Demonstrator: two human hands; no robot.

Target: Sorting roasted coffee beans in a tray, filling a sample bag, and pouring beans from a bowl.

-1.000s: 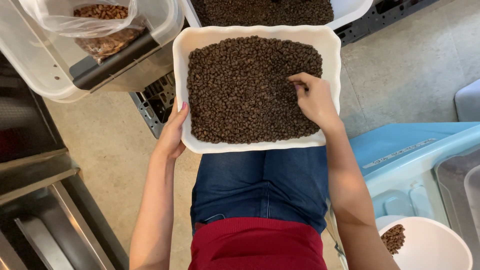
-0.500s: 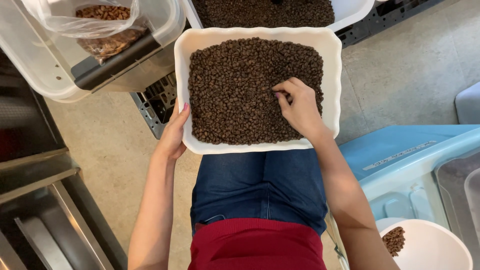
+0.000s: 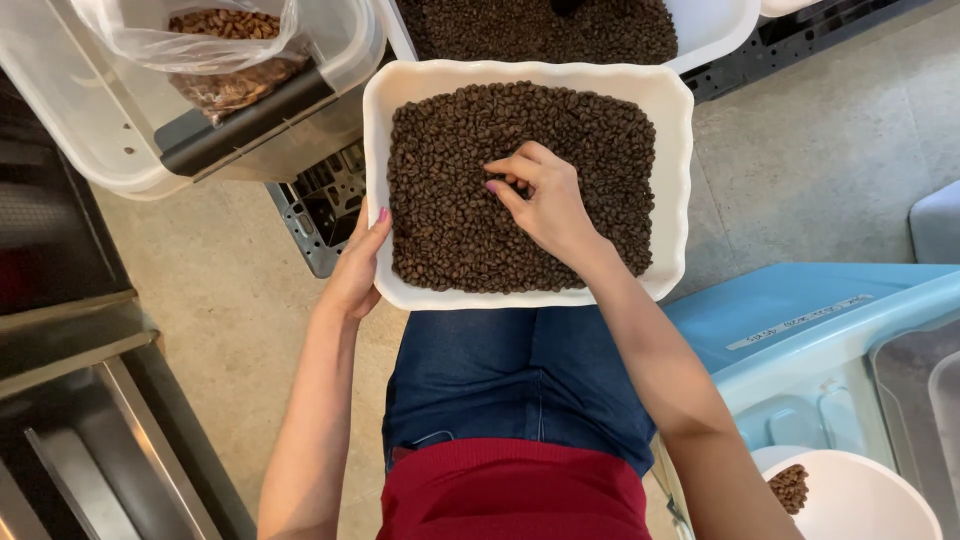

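The white tray (image 3: 676, 180) of coffee beans (image 3: 450, 200) sits on the person's lap. The left hand (image 3: 355, 270) grips its left rim, fingers tucked underneath. The right hand (image 3: 545, 205) rests mid-tray on the beans, thumb and fingertips pinched together among them.

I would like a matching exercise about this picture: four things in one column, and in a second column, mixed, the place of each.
Things:
1. right hand
2. left hand
3. small white bowl
4. clear plastic bag

Places:
A. inside the clear tub at the upper left
B. on the coffee beans in the middle of the white tray
C. at the lower right corner, with a few beans in it
D. against the tray's left rim

Pairs: 1-B, 2-D, 3-C, 4-A
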